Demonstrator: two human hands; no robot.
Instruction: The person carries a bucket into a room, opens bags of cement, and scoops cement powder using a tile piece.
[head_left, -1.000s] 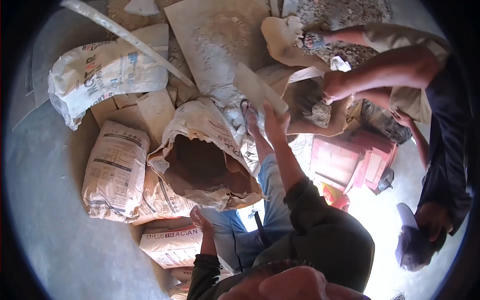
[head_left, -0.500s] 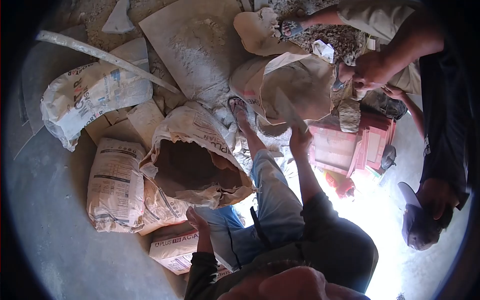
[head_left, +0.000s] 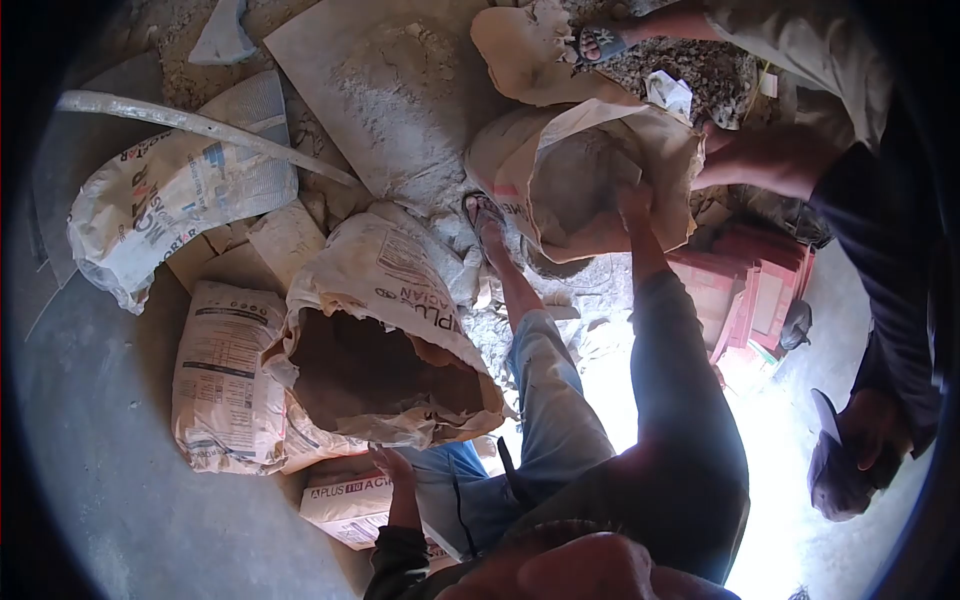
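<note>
My right hand (head_left: 633,203) reaches into an open paper bag (head_left: 500,160) of grey powder, closed round the handle of a trowel. The trowel blade (head_left: 622,170) shows faintly against the powder. My left hand (head_left: 391,464) is low beside the rim of a second open cement bag (head_left: 385,265), fingers stretched out and holding nothing. That bag's mouth gapes toward me, its inside dark and its edge torn. A co-worker's arm (head_left: 765,165) reaches to the far right rim of the powder bag; their hand is mostly hidden behind it.
Full cement bags (head_left: 230,375) lie at the left, one more (head_left: 350,505) below. A mortar sack (head_left: 185,190) lies under a long pale strip (head_left: 200,122). A dusty board (head_left: 390,90) lies behind. Reddish boxes (head_left: 745,280) are stacked at the right, near the crouching co-worker (head_left: 890,270).
My right hand has moved forward with the trowel, down into the powder bag. My left hand has dropped slightly. The co-worker's arm has shifted to the bag's rim.
</note>
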